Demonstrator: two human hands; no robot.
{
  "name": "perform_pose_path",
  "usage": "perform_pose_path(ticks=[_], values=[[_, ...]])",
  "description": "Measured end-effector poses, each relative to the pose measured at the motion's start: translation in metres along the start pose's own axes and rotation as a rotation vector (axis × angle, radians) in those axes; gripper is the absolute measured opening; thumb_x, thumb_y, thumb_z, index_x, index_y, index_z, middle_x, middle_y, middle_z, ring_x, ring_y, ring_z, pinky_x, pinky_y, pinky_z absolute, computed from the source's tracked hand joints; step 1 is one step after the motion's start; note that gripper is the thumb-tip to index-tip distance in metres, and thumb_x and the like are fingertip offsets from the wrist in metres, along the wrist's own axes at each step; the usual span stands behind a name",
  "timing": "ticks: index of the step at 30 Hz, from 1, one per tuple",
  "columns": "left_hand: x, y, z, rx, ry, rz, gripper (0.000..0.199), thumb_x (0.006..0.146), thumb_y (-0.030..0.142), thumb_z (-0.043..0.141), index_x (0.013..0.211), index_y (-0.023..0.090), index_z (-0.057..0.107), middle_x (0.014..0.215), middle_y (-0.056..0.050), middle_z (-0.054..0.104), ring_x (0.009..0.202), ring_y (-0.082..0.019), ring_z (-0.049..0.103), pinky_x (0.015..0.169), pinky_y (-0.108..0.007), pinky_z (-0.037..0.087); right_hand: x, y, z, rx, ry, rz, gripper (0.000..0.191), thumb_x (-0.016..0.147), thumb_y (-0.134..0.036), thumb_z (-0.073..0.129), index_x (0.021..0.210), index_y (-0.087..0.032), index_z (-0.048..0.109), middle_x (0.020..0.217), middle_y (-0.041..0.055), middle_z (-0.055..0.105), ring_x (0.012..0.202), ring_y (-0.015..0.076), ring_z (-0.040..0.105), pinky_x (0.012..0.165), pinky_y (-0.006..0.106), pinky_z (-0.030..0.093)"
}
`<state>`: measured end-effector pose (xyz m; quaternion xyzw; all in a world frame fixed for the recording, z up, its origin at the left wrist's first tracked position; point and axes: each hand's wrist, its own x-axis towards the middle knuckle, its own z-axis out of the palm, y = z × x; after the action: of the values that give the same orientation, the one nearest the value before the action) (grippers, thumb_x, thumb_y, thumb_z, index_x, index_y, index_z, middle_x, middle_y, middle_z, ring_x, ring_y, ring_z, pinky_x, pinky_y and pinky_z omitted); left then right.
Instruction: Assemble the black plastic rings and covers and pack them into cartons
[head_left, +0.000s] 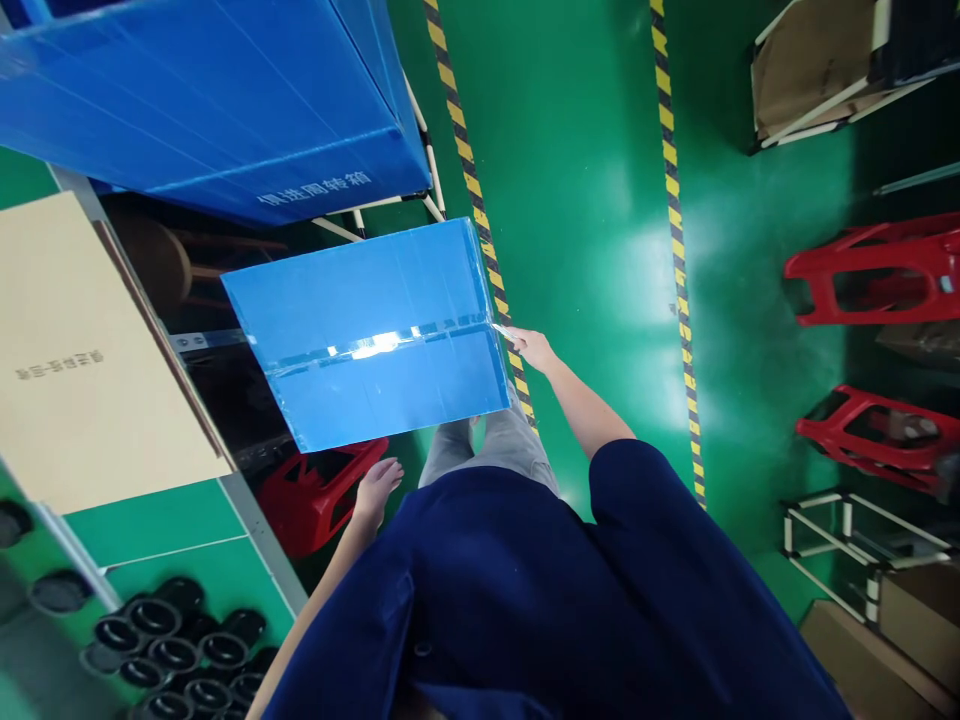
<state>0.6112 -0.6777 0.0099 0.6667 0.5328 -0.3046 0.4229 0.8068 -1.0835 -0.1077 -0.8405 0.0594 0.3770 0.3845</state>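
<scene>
A closed blue box (390,300) sits in front of my body, with clear shiny tape (375,345) running along the seam on its top. At the right end of that seam, my right hand (532,345) is closed on a thin pale object (504,331), whose tip meets the box edge. Its exact kind is too small to make out. My left hand (381,485) hangs below the box's near left corner, apart from it. Its fingers are loosely bent and seem to hold nothing. A red stool (326,495) is just left of that hand.
A large blue bin (225,110) stands beyond the box. On the left, a green-topped table (180,510) bears a flat cardboard box (97,350) and several black ring-ended parts (176,655). Striped floor tape (664,120), red stools (874,270) and a tube frame (847,540) lie to the right.
</scene>
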Motion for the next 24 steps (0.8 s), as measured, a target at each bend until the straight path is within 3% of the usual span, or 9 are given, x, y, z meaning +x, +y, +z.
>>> perform_pose_path(ticks=[6, 10, 14, 17, 20, 22, 24], values=[[0.001, 0.019, 0.008, 0.022, -0.077, 0.078, 0.049, 0.067, 0.042, 0.086, 0.104, 0.016, 0.069, 0.104, -0.009, 0.074, 0.095, -0.020, 0.072, 0.082, -0.029, 0.057, -0.047, 0.027, 0.036, 0.026, -0.050, 0.021, 0.051, 0.097, -0.012, 0.043, 0.141, -0.024, 0.066, 0.119, 0.0033, 0.076, 0.105, 0.0180, 0.067, 0.098, 0.027, 0.051], [-0.002, 0.022, 0.014, 0.039, -0.093, 0.077, 0.051, 0.067, 0.046, 0.085, 0.104, 0.016, 0.069, 0.100, -0.008, 0.074, 0.093, -0.020, 0.072, 0.084, -0.031, 0.057, -0.095, 0.047, 0.059, -0.004, -0.087, 0.074, 0.048, 0.093, -0.010, 0.049, 0.131, -0.027, 0.073, 0.110, 0.0026, 0.078, 0.101, 0.0177, 0.070, 0.094, 0.025, 0.053], [-0.009, 0.021, 0.018, 0.021, -0.069, 0.063, 0.039, 0.076, 0.040, 0.083, 0.103, 0.015, 0.067, 0.094, -0.005, 0.071, 0.089, -0.019, 0.070, 0.083, -0.032, 0.057, -0.123, 0.066, 0.043, -0.048, -0.064, 0.110, 0.042, 0.090, -0.012, 0.053, 0.120, -0.027, 0.078, 0.100, 0.0014, 0.080, 0.093, 0.0171, 0.073, 0.087, 0.024, 0.056], [-0.019, 0.021, 0.026, -0.041, -0.068, 0.048, 0.026, 0.089, 0.034, 0.076, 0.101, 0.013, 0.067, 0.092, -0.004, 0.069, 0.084, -0.017, 0.067, 0.081, -0.034, 0.057, -0.121, 0.065, 0.014, -0.095, 0.013, 0.112, 0.047, 0.093, -0.014, 0.044, 0.131, -0.020, 0.071, 0.094, 0.0052, 0.079, 0.078, 0.0174, 0.073, 0.075, 0.027, 0.059], [-0.023, 0.028, 0.048, -0.164, -0.109, 0.060, 0.021, 0.095, 0.035, 0.071, 0.097, 0.014, 0.068, 0.096, -0.004, 0.070, 0.085, -0.016, 0.067, 0.081, -0.035, 0.059, -0.097, 0.028, 0.008, -0.134, 0.067, 0.021, 0.050, 0.097, -0.017, 0.036, 0.143, -0.014, 0.058, 0.096, 0.0101, 0.078, 0.070, 0.0169, 0.071, 0.068, 0.028, 0.059], [-0.019, 0.041, 0.066, -0.265, -0.158, 0.084, 0.021, 0.094, 0.035, 0.073, 0.095, 0.014, 0.070, 0.095, -0.004, 0.071, 0.086, -0.017, 0.068, 0.082, -0.035, 0.059, -0.079, -0.022, 0.030, -0.167, 0.063, -0.101, 0.044, 0.100, -0.020, 0.038, 0.138, -0.015, 0.059, 0.102, 0.0112, 0.078, 0.077, 0.0180, 0.073, 0.073, 0.029, 0.059], [-0.010, 0.058, 0.079, -0.379, -0.201, 0.121, 0.024, 0.094, 0.037, 0.073, 0.097, 0.013, 0.071, 0.095, -0.005, 0.072, 0.085, -0.017, 0.069, 0.081, -0.035, 0.060, -0.068, -0.083, 0.070, -0.214, 0.032, -0.247, 0.034, 0.101, -0.023, 0.044, 0.126, -0.018, 0.066, 0.106, 0.0110, 0.076, 0.091, 0.0204, 0.072, 0.083, 0.031, 0.058]])
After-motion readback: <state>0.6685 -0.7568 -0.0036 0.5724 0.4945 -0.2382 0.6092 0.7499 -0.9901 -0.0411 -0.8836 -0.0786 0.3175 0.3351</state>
